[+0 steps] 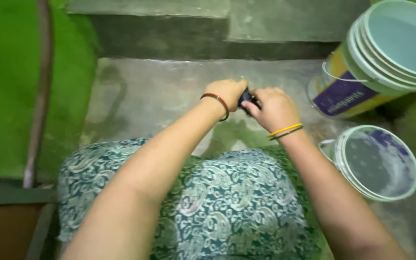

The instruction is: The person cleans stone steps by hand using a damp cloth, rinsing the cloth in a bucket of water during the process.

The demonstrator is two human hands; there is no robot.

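1. The small thing (247,99) between my left hand (227,92) and my right hand (273,108) is dark, almost black.
2. My left wrist has a red and green bangle (219,102).
3. My right wrist has yellow and green bangles (285,131).
4. My dress (227,207) is dark green with a pale paisley pattern.
5. The tilted bucket (362,72) is pale green, with a yellow and purple label.
6. The smaller bucket (376,161) is whitish with bluish stains inside.
7. The wall (6,86) is bright green; the floor (160,91) is grey.
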